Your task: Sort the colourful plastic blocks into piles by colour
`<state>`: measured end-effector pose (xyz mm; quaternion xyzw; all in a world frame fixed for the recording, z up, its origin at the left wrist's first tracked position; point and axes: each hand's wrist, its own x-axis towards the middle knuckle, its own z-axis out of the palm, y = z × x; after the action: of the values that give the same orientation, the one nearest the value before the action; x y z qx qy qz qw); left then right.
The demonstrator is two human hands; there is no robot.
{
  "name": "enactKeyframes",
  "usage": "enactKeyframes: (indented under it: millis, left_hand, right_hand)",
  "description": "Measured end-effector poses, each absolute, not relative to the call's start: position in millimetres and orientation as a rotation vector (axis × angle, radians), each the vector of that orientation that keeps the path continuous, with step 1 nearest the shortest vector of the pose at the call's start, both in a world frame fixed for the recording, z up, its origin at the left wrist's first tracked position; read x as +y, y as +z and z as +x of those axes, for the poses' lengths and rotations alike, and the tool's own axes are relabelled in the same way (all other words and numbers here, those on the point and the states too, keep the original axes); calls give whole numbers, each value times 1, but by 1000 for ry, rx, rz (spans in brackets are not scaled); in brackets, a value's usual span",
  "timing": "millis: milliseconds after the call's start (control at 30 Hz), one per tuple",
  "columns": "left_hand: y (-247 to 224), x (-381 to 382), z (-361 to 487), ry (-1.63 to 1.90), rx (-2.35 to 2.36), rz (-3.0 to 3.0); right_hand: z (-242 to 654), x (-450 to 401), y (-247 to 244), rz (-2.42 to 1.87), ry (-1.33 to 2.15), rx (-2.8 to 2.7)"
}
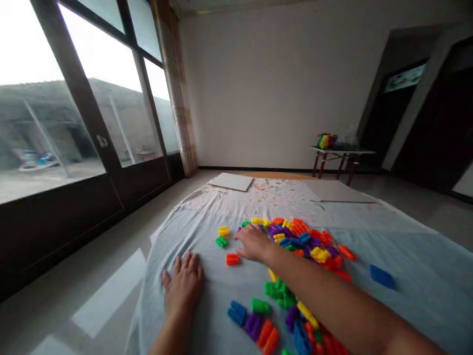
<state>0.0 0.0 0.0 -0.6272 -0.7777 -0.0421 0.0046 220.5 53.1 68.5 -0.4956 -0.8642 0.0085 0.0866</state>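
My left hand (184, 285) lies flat on the light blue cloth, fingers stretched out and empty. Over the left edge of a heap of colourful plastic building blocks (291, 241) is my right hand (254, 242); a gap shows between its thumb and fingers, with no block visible there. Just left of it are a yellow block (223, 230), a green block (221, 242) and an orange-red block (232, 259). My right forearm crosses the heap and hides part of it. Nearer to me, a blue block (237, 312), a purple block (253, 325) and an orange block (268, 337) form a slanting row.
Two flat boards, a white board (232, 181) and a greyish board (338, 191), lie at the table's far end. A single blue block (382, 276) sits to the right. Behind stands a small side table (340, 150) with a colourful bag (326, 141). Glass doors (107, 98) line the left.
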Motion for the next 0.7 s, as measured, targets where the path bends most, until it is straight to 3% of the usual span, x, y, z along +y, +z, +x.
enactKeyframes:
  millis: [233,567,700]
  left_hand:
    - [-3,2,1,-226,-2401,-1954]
    - [1,0,3,-198,-2414,-1946]
    - [0,2,3,-188,-2415,-1950]
  right_hand:
    - [156,112,42,-1587,211,-2619]
    - [282,97,55,-2009,165,-2511]
    - [284,74,71,-2004,108,-2517]
